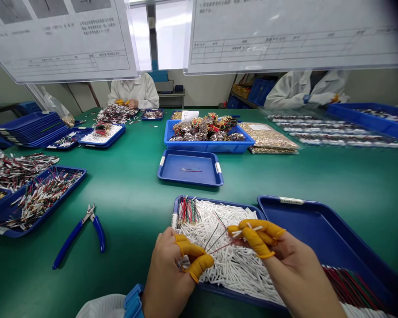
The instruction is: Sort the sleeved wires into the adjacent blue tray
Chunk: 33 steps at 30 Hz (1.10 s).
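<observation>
Two bare hands work directly above a shallow blue plastic tray (215,202) heaped with short white tubular sleeves (227,269). The left hand (167,276), its thumb and forefinger capped in yellow rubber finger cots (197,265), closes in a narrow pinch on a small cluster of wire ends (184,263) (their exact form is too small to tell). The right hand (285,265), capped likewise, pinches a few white sleeves (248,230) just as narrowly. Thin red and dark wires (219,243) span the gap between the hands, above the heap; this position probably lets any dropped piece fall back into the tray. A bundle of red and green wires (187,211) stands at the tray's far left corner, apparently kept apart from the loose sleeves. A second blue plastic tray (318,221) sits beside it on the right, with red and green wires (351,287) at its near edge. Blue-handled steel side cutters (86,234) lie on the green worktop (129,190) to the left, within easy reach of the left hand.
</observation>
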Tool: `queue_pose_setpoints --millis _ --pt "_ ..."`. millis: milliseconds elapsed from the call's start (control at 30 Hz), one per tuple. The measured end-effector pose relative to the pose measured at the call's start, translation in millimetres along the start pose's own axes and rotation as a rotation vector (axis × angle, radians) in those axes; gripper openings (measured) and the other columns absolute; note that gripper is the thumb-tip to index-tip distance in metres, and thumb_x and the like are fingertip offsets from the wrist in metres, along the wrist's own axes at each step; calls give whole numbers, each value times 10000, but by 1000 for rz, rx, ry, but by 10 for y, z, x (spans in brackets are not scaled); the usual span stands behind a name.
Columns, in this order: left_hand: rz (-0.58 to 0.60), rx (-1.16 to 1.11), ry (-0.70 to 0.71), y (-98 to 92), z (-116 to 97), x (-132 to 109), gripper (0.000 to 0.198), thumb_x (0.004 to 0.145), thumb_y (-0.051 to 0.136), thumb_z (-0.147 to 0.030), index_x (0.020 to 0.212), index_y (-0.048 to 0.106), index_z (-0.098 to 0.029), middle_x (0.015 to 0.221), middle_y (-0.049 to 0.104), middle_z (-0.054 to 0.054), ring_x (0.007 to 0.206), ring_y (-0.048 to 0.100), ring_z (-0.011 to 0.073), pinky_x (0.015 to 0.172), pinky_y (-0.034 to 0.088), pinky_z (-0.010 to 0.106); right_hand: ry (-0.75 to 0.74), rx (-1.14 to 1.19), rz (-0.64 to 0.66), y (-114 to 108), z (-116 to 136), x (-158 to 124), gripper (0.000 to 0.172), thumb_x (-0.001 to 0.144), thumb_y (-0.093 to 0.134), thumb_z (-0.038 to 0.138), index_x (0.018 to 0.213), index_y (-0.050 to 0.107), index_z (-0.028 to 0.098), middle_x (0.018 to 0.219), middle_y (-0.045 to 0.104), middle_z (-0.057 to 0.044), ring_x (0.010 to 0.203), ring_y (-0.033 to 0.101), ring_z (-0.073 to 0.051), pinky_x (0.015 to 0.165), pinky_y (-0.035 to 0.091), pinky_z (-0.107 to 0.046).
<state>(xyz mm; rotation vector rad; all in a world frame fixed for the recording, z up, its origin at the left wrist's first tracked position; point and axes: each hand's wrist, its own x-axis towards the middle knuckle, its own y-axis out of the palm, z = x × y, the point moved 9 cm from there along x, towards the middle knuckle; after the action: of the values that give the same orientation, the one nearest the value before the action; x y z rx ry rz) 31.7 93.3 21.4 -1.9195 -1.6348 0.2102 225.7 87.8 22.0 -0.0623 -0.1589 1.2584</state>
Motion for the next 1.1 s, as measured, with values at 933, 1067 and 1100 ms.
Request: queue_pose_setpoints --millis 933,1067,1100 --pt "28 7 -41 10 49 2 84 766 749 -224 696 711 -198 673 690 33 719 535 236 626 391 328 -90 -216 124 -95 86 -28 182 768 669 385 894 705 259 846 783 -59 770 742 -239 696 611 -293" --pt "25 14 -35 10 50 3 86 760 755 -219 691 711 -194 666 690 32 713 532 234 622 390 326 -83 -221 142 -75 81 -21 169 770 669 377 888 705 262 835 784 -53 765 743 -237 688 610 -284" --pt "21 16 -28 8 45 4 84 757 758 -216 691 711 -194 662 688 30 709 531 232 621 389 325 -82 -223 136 -83 82 -17 169 769 668 374 889 706 261 836 784 -52 765 743 -237 686 610 -283"
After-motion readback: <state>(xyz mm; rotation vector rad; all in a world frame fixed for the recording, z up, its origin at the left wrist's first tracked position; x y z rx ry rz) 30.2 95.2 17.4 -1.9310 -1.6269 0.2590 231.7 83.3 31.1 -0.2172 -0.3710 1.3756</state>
